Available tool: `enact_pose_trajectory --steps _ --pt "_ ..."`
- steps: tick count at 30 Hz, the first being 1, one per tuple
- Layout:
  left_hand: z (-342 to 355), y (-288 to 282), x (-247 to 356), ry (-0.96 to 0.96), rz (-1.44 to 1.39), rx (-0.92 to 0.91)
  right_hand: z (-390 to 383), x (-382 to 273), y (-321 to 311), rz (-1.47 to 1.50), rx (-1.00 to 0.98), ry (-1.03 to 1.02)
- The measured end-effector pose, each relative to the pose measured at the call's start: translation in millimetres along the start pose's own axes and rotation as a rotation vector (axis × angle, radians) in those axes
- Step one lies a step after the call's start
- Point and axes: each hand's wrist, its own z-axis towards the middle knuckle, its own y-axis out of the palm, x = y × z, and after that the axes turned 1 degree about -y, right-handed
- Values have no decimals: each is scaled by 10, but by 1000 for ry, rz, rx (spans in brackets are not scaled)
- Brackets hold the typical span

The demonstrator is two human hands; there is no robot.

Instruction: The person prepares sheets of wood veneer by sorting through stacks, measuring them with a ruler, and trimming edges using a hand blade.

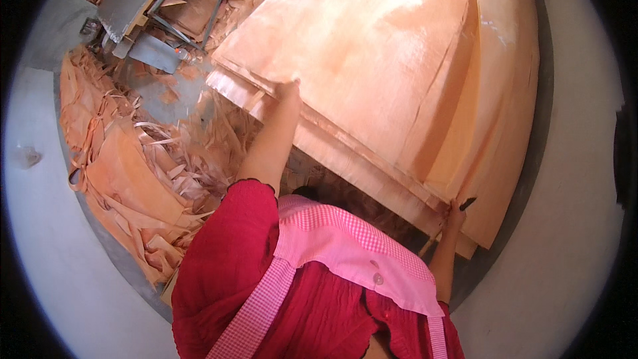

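Note:
A tall stack of thin, pinkish-tan wood veneer sheets (345,46) spreads out in front of me. My left hand (289,90) is closed over the near edge of the top sheets, toward the stack's left side, with part of its fingers hidden. At the near right corner, my right hand (454,215) is closed around a slim tool with a dark end (468,204). That hand also touches the veneer edge. Its blade or shaft cannot be clearly made out. On the right, several sheets are curled up and leave a long fold.
Torn veneer scraps (133,186) are heaped on the floor at the left. Beyond them, a metal-framed stand with a grey panel (143,0) rises at the far left, near more scraps. A pale wall (585,159) curves along the right.

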Motion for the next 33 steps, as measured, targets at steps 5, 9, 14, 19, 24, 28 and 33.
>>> enact_pose_trajectory --steps 5,9,14,19,24,28,33 --pt "-532 -43 523 -57 100 72 -198 -45 69 -64 34 45" --pt "-442 -219 297 -128 -9 19 -170 98 35 -24 68 -11" --pt "83 -359 68 -102 -46 16 -189 7 104 -104 57 23" --pt "-80 -111 177 -242 -134 -117 -179 38 106 -56 108 -30" --pt "5 -189 97 -245 -145 -146 -129 41 44 -120 87 8" --pt "-108 -116 137 -206 -51 -58 -118 76 16 -183 45 2" --pt "-136 -171 147 -183 -15 -19 -82 159 51 -238 64 16"
